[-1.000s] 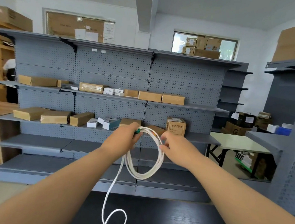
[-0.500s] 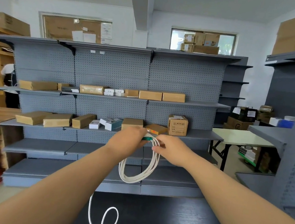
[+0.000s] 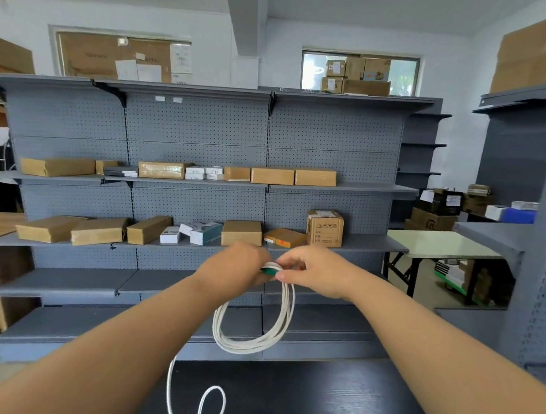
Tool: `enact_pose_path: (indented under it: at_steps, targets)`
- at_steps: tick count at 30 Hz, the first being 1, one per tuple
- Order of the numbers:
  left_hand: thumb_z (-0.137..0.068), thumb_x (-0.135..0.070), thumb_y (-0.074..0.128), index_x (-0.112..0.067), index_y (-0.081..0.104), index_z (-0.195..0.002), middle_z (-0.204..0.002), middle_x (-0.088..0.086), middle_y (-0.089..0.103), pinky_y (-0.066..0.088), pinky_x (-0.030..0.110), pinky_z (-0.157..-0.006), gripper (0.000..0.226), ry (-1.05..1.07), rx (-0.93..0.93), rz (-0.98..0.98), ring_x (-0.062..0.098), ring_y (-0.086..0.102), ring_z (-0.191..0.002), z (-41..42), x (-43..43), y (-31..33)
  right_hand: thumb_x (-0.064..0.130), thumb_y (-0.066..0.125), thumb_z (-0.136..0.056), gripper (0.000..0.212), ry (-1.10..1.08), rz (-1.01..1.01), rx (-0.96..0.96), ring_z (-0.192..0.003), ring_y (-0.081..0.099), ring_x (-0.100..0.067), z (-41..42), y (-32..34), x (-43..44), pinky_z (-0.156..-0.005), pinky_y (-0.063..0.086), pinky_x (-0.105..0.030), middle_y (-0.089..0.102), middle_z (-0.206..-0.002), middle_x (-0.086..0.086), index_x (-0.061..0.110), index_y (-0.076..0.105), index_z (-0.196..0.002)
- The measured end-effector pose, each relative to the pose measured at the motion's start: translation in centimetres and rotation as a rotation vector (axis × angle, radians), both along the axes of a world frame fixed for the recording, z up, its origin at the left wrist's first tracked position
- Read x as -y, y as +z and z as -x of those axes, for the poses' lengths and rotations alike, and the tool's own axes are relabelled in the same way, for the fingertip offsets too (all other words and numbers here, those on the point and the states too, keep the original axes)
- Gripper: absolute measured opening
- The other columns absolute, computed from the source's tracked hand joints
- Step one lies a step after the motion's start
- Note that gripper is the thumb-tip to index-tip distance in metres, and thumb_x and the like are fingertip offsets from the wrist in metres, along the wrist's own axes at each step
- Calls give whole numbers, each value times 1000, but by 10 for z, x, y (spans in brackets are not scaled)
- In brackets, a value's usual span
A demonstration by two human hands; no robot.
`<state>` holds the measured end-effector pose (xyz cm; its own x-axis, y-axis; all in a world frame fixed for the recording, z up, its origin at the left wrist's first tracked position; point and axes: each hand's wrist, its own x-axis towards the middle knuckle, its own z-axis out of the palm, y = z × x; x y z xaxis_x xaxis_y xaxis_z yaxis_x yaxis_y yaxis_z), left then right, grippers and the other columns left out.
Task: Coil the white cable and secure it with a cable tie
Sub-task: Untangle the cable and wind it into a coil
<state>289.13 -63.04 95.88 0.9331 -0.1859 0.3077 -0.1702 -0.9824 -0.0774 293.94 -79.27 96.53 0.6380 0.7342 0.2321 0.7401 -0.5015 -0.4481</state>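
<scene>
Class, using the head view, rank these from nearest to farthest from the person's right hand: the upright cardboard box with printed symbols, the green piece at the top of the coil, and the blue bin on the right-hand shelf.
1. green piece: at the right hand fingertips.
2. upright cardboard box: just above, on the shelf behind.
3. blue bin: far right.

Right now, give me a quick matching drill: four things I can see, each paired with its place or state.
Things:
1. coil
2. loose tail
3. left hand
4. upright box

Places or states:
A. looped on the black table
B. on the grey shelf
C. hanging below both hands
D. gripping the coil's top

Pairs: 1-C, 2-A, 3-D, 4-B
</scene>
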Motion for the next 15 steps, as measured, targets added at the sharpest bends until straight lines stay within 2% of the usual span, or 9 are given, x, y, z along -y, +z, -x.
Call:
enact_pose_path:
  at_steps: [3,5,7,9,10,12,15]
  targets:
    - [-91,-32,56,-7,60,-96,-94,11,63,42,32,-70,26,-47,29,86,25,57,-86,2,-4,-4,27,61,-90,19,-28,-8,47,-72,49,1,0,0,-2,-68,38,-18,60,-88,9,15,69,-102]
    - [-87,-29,62,-14,57,-88,-84,4,61,36,27,-64,16,-67,24,195,20,52,-77,2,-8,-7,26,61,-90,19,-44,1,79,-73,49,-2,0,0,-3,-66,38,-18,58,-85,8,14,68,-102]
    - [-83,-24,67,-20,50,-81,-73,-6,52,33,26,-61,18,-52,-22,335,15,48,-73,4,-11,-11,26,60,-90,19,-63,-3,100,-74,49,-4,0,0,-2,-64,38,-15,57,-84,8,12,67,-102]
    - [-81,-20,68,-21,50,-84,-73,-9,50,36,23,-58,18,-19,-84,443,14,49,-73,6,-15,-20,24,60,-91,18,-97,-63,85,-75,52,-6,0,1,1,-66,42,-15,60,-86,6,12,67,-102]
    - [-80,-20,68,-20,52,-86,-74,-8,51,39,22,-60,18,2,-109,492,14,51,-73,6,-18,-25,23,60,-91,17,-121,-116,59,-73,53,-6,-1,2,3,-66,43,-16,61,-86,5,12,67,-102]
    - [-79,-20,69,-15,56,-89,-77,-2,56,47,28,-68,18,35,-132,610,17,54,-73,8,-22,-34,22,59,-91,16,-171,-231,3,-67,53,-5,-4,2,9,-63,45,-16,62,-83,5,13,66,-101]
    - [-82,-28,67,-14,58,-91,-89,9,66,50,37,-77,19,49,-102,796,24,63,-84,8,-28,-41,20,56,-93,15,-232,-355,-49,-67,54,-6,-10,0,14,-65,48,-20,60,-80,5,12,65,-102]
